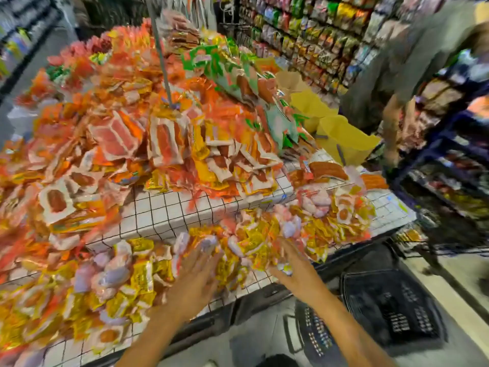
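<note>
Gently, we lay our left hand (195,271) and right hand (293,263), fingers spread flat and gripping nothing, on yellow snack packets (255,246) heaped at the wire bin's (158,210) near edge. They are likely light, crinkly and slippery, best pinched by a sealed rim.

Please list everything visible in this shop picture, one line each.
snack packets: very many, orange, yellow, white, heaped on the display table
green packets: several, green, heap's far top
display table: one, white with black grid, under the heap
pole: one, grey, rising from the heap
yellow bags: about two, yellow, right of the heap
shelves: several, many-coloured stock, far right
baskets: apparently two, black, floor lower right
other person: one, grey sleeve, upper right
left grip: one, bare, flat on near packets
right grip: one, bare, spread on near packets
</note>
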Demonstrator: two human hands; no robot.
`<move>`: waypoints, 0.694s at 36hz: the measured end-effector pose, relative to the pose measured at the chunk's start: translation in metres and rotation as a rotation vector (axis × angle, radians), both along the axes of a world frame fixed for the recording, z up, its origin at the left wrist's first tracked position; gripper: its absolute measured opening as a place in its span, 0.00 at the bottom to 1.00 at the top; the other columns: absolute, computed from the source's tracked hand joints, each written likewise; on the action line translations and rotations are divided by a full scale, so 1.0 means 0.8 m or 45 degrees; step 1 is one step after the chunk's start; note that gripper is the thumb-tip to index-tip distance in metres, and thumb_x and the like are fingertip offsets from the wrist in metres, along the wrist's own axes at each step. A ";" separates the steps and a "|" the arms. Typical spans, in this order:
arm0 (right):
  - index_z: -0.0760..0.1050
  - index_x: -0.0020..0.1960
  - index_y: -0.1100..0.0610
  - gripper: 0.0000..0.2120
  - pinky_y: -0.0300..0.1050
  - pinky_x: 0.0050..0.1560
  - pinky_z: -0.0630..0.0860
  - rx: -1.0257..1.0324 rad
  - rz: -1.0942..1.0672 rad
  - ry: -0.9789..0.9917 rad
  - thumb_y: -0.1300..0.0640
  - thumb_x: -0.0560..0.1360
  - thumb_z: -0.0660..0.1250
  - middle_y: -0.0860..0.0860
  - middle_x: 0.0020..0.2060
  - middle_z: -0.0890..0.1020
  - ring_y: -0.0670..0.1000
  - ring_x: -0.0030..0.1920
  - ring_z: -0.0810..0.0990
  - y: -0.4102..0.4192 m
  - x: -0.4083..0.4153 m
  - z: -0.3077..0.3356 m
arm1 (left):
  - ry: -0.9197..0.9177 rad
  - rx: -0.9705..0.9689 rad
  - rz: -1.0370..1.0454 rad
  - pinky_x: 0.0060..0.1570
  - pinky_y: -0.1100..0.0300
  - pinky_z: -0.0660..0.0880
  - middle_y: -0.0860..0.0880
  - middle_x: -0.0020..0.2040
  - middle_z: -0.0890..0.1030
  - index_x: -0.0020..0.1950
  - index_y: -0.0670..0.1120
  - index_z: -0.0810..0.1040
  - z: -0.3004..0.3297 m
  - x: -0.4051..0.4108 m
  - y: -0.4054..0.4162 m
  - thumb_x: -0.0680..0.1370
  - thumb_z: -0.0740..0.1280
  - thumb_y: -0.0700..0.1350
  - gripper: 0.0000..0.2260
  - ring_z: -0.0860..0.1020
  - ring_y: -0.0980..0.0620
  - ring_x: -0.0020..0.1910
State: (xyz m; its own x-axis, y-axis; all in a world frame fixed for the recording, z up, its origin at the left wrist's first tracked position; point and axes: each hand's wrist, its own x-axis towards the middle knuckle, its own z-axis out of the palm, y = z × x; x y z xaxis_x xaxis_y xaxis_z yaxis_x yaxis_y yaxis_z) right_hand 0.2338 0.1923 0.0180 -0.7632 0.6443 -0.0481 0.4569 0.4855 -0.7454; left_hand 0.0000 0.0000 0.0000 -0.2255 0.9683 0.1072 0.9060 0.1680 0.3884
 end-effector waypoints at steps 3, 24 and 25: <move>0.48 0.75 0.30 0.39 0.39 0.75 0.55 0.030 0.028 -0.039 0.46 0.77 0.72 0.26 0.73 0.50 0.35 0.75 0.52 0.026 -0.022 0.000 | 0.056 -0.178 0.013 0.77 0.38 0.53 0.47 0.82 0.51 0.80 0.49 0.59 -0.014 -0.004 0.019 0.79 0.61 0.50 0.29 0.46 0.41 0.81; 0.63 0.75 0.55 0.39 0.46 0.52 0.75 0.122 0.287 -0.279 0.33 0.73 0.68 0.54 0.67 0.75 0.57 0.66 0.75 0.136 -0.111 -0.049 | 0.054 -0.132 0.278 0.76 0.45 0.49 0.53 0.82 0.56 0.78 0.51 0.65 -0.029 0.015 0.053 0.77 0.62 0.52 0.28 0.48 0.44 0.81; 0.62 0.75 0.56 0.36 0.40 0.42 0.73 0.107 0.261 -0.266 0.38 0.76 0.69 0.55 0.61 0.78 0.57 0.58 0.79 0.141 -0.111 -0.050 | 0.038 -0.130 0.299 0.77 0.45 0.47 0.54 0.82 0.54 0.78 0.51 0.65 -0.030 0.017 0.054 0.77 0.63 0.51 0.28 0.47 0.45 0.81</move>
